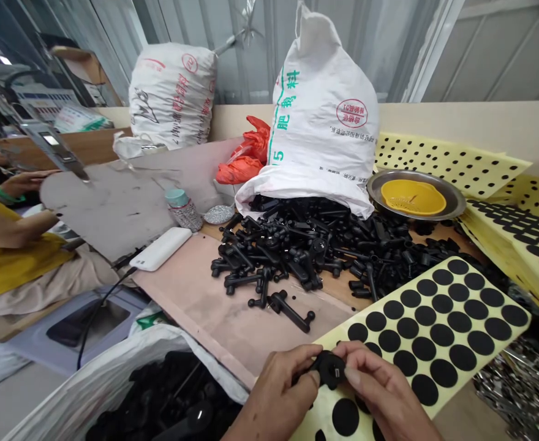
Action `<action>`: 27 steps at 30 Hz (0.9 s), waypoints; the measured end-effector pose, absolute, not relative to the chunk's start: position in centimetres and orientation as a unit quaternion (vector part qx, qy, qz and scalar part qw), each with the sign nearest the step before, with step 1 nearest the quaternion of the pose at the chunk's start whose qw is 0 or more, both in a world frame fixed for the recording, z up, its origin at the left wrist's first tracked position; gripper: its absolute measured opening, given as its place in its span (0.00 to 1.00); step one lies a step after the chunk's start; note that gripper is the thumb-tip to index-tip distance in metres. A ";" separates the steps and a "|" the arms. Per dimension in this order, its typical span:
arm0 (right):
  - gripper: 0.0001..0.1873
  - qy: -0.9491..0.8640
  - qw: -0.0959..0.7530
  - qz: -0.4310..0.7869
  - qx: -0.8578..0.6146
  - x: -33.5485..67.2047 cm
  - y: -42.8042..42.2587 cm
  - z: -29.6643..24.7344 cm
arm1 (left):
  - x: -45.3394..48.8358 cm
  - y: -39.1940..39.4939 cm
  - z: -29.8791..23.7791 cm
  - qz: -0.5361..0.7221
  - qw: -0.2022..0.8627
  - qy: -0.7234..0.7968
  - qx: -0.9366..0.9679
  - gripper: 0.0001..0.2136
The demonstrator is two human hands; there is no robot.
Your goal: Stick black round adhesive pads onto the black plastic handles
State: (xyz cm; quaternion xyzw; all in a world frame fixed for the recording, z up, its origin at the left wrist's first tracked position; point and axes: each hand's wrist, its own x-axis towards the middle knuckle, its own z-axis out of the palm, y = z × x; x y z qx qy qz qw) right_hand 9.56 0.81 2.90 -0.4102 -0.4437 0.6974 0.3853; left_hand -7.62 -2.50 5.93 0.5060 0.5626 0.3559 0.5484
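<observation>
Head view: I have both hands at the near end of a yellow sheet (419, 370) of round black pads. My left hand (281, 389) grips a black part (331, 369) between thumb and fingers; my right hand (382, 383) has its fingers pinched at the rim of that part's round end. The part sits just above the sheet; I can't tell whether it touches. Beyond my hands, a pile of black parts (297, 245) spreads over the counter (187, 282) from under a white sack (324, 122). Right of the sack I see a metal bowl (459, 201) with a yellow strainer (414, 195) in it. To my left, an open white bag (218, 369) holds more black parts.
</observation>
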 end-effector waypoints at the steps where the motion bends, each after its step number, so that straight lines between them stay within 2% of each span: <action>1: 0.12 -0.447 0.385 0.698 -0.407 9.6 0.8 2.9 | -7.6 -2.5 5.8 0.356 0.550 0.560 0.507 0.14; 13: 0.13 -0.474 0.384 0.668 -0.425 9.6 0.6 3.1 | -7.6 -2.7 5.7 0.349 0.542 0.576 0.502 0.18; 20: 0.12 -0.466 0.390 0.660 -0.442 9.4 0.4 3.3 | -7.5 -2.8 4.3 0.373 0.543 0.549 0.515 0.12; 27: 0.12 -0.492 0.397 0.631 -0.449 9.2 0.5 3.5 | -7.4 -2.9 3.7 0.384 0.530 0.567 0.500 0.17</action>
